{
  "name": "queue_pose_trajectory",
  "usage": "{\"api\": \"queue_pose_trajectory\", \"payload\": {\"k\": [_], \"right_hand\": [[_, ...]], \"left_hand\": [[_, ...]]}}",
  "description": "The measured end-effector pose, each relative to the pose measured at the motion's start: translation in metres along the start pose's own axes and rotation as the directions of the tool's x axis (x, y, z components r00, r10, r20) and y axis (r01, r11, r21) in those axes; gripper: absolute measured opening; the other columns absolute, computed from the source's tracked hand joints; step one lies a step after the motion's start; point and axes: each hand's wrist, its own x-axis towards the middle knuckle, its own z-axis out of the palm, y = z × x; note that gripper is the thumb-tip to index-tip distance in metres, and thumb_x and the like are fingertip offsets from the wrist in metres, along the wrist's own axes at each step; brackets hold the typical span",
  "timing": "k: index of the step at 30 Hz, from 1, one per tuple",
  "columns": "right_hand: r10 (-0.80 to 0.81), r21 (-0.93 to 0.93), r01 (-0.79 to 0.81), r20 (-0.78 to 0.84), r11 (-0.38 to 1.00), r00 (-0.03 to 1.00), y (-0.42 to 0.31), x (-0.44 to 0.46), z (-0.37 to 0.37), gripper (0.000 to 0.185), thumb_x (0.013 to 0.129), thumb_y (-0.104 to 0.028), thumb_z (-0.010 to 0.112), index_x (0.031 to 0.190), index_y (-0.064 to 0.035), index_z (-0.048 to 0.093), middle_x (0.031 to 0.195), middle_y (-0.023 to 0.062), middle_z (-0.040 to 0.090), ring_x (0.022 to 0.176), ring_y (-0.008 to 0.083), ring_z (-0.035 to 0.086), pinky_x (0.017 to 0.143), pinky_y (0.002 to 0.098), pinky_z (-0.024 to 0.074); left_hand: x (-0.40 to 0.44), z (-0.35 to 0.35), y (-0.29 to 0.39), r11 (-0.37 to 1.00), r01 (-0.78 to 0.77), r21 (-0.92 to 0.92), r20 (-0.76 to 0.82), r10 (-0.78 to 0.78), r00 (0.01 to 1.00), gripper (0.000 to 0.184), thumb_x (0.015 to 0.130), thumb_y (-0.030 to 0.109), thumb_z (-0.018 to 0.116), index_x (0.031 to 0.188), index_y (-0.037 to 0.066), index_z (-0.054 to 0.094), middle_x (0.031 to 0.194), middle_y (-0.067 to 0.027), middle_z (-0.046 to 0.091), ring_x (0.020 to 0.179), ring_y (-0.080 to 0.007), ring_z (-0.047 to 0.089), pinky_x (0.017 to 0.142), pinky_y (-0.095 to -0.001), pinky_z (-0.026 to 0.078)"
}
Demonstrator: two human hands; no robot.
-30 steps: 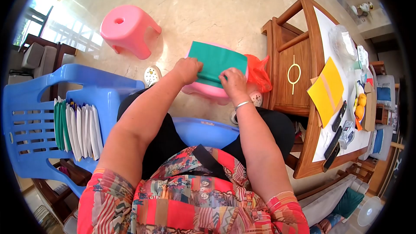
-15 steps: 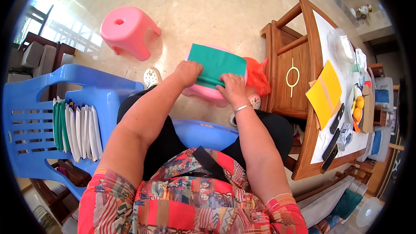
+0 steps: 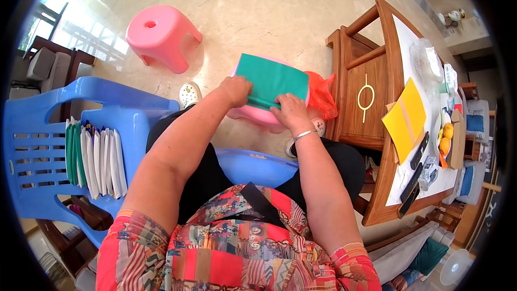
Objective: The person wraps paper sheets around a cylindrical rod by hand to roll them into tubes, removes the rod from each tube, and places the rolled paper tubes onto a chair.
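Observation:
A green cloth [image 3: 274,80] lies flat over a pink stool [image 3: 257,117] between my knees, with a narrow fold along its near edge. My left hand [image 3: 237,90] is closed on the cloth's near left corner. Toward the right end of that same edge, my right hand [image 3: 292,111] pinches the fold, fingertips on top and thumb at the near side. Part of the stool's top is hidden under the cloth. A red plastic bag [image 3: 322,96] hangs or lies just right of the stool.
To my left, a blue plastic chair [image 3: 129,124] holds a row of folded green and white cloths [image 3: 97,161]. Another pink stool [image 3: 164,37] stands ahead on the floor. At right, a wooden table [image 3: 396,48] carries a yellow envelope [image 3: 405,121], remotes [image 3: 412,186] and orange fruit [image 3: 446,137].
Both hands keep their hold on the near edge of the green cloth. My right hand has shifted very slightly; otherwise the view has only moved a little.

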Motion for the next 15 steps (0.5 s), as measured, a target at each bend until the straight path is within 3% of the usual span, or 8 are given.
{"api": "queue_pose_trajectory", "payload": {"k": [15], "right_hand": [[0.041, -0.033, -0.040, 0.028, 0.999, 0.999, -0.005, -0.002, -0.009, 0.028, 0.085, -0.030, 0.075, 0.107, -0.0136, 0.070, 0.110, 0.0104, 0.070, 0.111, 0.0305, 0.065, 0.095, 0.0458, 0.0465]], "left_hand": [[0.002, 0.000, 0.001, 0.998, 0.008, 0.061, 0.001, -0.008, 1.000, 0.030, 0.079, 0.021, 0.076, 0.108, 0.017, 0.072, 0.112, -0.0059, 0.072, 0.114, -0.0241, 0.066, 0.100, -0.0438, 0.045]]}}
